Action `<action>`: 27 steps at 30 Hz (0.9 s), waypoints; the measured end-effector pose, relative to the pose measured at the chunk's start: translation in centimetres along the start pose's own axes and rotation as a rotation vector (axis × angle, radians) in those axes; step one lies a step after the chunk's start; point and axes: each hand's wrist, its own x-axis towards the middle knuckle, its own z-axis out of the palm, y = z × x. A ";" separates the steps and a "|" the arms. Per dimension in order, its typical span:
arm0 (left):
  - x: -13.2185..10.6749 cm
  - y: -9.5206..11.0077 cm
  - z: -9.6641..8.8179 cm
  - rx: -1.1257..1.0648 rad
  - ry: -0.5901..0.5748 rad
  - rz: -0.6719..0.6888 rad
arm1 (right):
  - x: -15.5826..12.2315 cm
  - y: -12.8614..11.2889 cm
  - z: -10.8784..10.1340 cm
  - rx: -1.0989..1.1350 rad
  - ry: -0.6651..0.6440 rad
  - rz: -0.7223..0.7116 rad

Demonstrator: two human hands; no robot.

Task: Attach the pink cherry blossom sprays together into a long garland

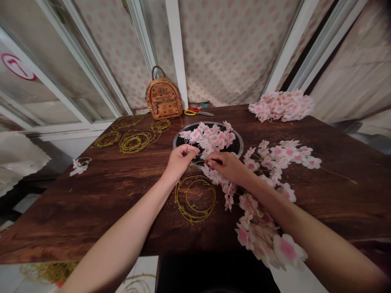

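My left hand [180, 159] is closed in a pinch near the front rim of a round dark tray [238, 143], on a thin green wire among pink and white artificial blossoms [210, 138]. My right hand [224, 166] is closed beside it, fingers curled on the same wire with a strand of blossoms [224, 189] trailing under it. A coil of green-yellow wire [195, 198] lies on the wooden table [91, 203] just below both hands. A long garland of blossoms [262, 232] runs under my right forearm to the table's front edge.
A small brown backpack [163, 97] stands at the back edge, with scissors [195, 112] to its right. Several wire coils [134, 138] lie at back left. A heap of blossoms [281, 106] sits at back right, another spray [281, 156] right of the tray, a loose flower [79, 166] at left.
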 end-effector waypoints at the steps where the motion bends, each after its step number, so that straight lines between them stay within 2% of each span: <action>1: 0.0 0.0 0.0 -0.001 -0.007 0.011 | 0.0 0.0 0.0 -0.003 0.001 0.000; 5: 0.0 -0.1 0.0 -0.026 -0.045 -0.012 | 0.0 0.2 0.1 -0.002 0.006 -0.002; 15: -0.6 0.3 0.4 -0.258 -0.129 -0.270 | 0.0 0.0 -0.1 0.031 -0.022 -0.018; 21: -0.7 0.1 0.3 -0.361 -0.174 -0.316 | 0.1 0.5 0.0 0.029 -0.024 -0.021; 27: -0.6 -0.2 0.2 -0.359 -0.226 -0.313 | 0.2 1.0 0.1 0.029 -0.010 -0.001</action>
